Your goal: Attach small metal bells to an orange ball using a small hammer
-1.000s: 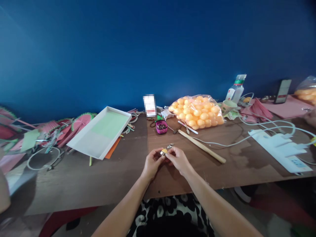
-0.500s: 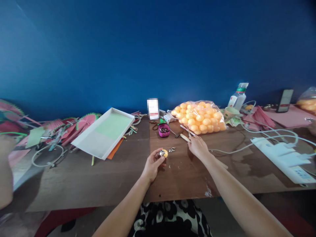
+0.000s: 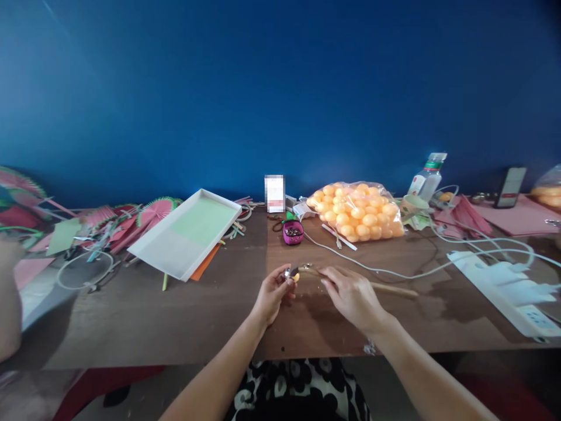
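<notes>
My left hand (image 3: 272,291) pinches an orange ping-pong ball (image 3: 297,278), above the table near its front. A shiny silver metal piece (image 3: 287,272) sits on the ball's upper left side. My right hand (image 3: 350,291) is closed around a wooden-handled tool (image 3: 309,270) that looks like a small hammer. Its dark head is at the ball, beside the metal piece; whether they touch I cannot tell. Small shiny metal pieces (image 3: 308,265) lie just behind the handle. Farther back stands a small purple case (image 3: 293,233), open, with more metal bits in it.
A clear bag of orange balls (image 3: 357,210) lies behind my right hand. White cables (image 3: 377,270) run to a power strip (image 3: 504,295) at right. A white tray (image 3: 186,234) and pink paper fans (image 3: 153,213) occupy the left. A wooden stick (image 3: 397,289) extends past my right hand. Another person's arm (image 3: 9,298) shows at far left.
My right hand has picked up the wooden-handled tool from in front of the bag and brought it left and nearer, to the ball. My left hand keeps its hold on the ball.
</notes>
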